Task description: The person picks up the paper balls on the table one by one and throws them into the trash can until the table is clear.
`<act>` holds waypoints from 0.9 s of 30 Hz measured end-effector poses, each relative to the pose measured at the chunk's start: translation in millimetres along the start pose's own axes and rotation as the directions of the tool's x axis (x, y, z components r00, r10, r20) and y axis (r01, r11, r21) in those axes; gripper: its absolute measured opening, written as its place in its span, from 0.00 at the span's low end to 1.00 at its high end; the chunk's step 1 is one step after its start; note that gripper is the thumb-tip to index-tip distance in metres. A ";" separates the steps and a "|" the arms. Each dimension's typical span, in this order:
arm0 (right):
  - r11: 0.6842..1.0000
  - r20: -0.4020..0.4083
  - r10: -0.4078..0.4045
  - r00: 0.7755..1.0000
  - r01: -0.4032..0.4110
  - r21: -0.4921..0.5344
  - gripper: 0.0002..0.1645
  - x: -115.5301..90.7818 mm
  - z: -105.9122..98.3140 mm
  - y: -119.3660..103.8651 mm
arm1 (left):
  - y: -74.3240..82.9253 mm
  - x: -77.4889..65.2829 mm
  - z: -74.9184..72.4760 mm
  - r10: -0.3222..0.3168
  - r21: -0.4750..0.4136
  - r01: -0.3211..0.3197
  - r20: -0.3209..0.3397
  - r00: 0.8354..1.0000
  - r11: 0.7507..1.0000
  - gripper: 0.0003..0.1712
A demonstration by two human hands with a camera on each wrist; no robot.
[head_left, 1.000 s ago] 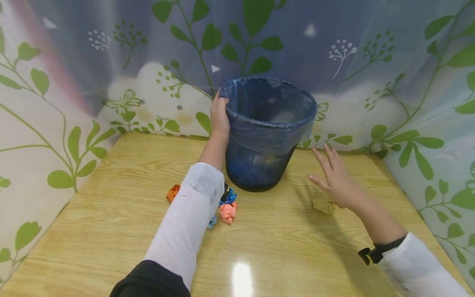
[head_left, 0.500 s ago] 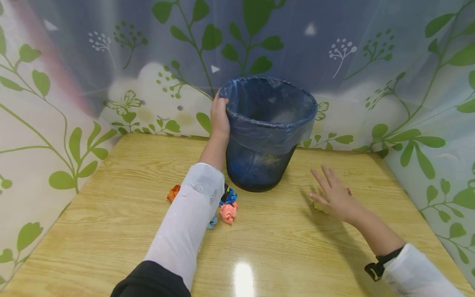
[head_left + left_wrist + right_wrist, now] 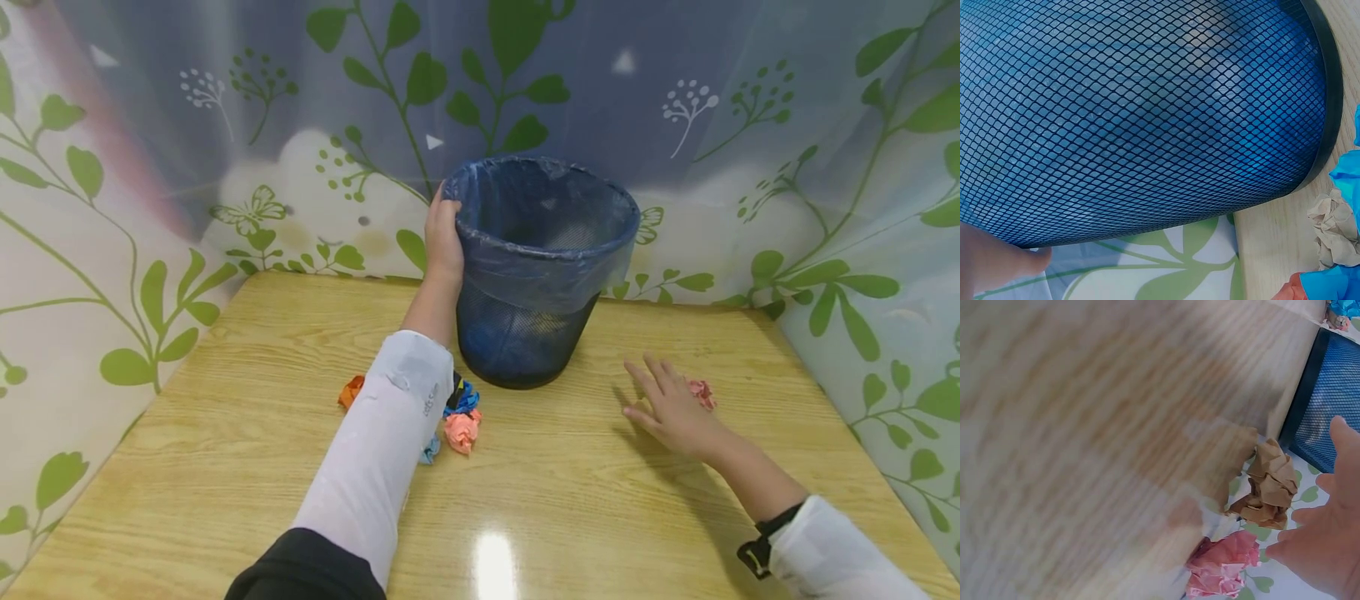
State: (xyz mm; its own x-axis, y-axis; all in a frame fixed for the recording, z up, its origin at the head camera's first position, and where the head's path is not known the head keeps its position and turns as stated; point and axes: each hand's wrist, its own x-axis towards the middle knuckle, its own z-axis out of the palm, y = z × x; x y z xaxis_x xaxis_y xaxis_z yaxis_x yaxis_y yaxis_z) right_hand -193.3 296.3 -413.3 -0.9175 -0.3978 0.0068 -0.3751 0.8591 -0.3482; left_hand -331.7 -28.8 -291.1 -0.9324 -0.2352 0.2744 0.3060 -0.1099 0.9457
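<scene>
My left hand [image 3: 444, 237] grips the left rim of a black mesh waste bin [image 3: 525, 333], whose bluish plastic liner [image 3: 547, 275] is folded over the top. The bin stands upright near the back of the table. To its right, my right hand [image 3: 675, 417] reaches palm down with fingers spread, holding nothing. A crumpled brown paper ball [image 3: 1267, 484] lies by its fingers in the right wrist view; the hand hides it in the head view. A crumpled pink paper ball [image 3: 702, 393] lies just beyond the right hand.
Left of the bin's base, crumpled papers lie around my left forearm: orange [image 3: 350, 391], blue [image 3: 463, 398], salmon [image 3: 462, 432] and light blue [image 3: 430, 450]. The forearm partly covers them. A leaf-patterned curtain [image 3: 300, 167] borders the wooden table [image 3: 570, 500] at the back and sides.
My right hand has moved down and toward me, over the brown paper ball, which is now covered, while the pink ball has come into sight. The left hand and bin have not moved.
</scene>
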 end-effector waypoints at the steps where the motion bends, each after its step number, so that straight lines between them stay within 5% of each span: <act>1: 1.000 0.004 0.003 1.000 -0.003 -0.001 0.42 -0.3 0.7 0.2 | -0.1 0.0 0.0 0.001 -0.004 -0.001 0.001 1.000 1.000 0.36; 27: 0.998 0.082 -0.065 0.995 0.064 0.014 0.35 0.3 12.1 7.2 | 0.7 -1.1 -1.9 -0.001 -0.012 0.001 0.023 1.000 1.000 0.37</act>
State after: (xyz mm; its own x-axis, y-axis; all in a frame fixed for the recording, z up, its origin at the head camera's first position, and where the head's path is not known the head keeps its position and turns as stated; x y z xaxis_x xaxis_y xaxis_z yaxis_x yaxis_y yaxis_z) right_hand -194.7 298.5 -427.2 -0.8773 -0.4775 -0.0475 -0.4307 0.8273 -0.3606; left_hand -330.1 -30.4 -291.1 -0.9370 -0.2125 0.2774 0.3071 -0.1222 0.9438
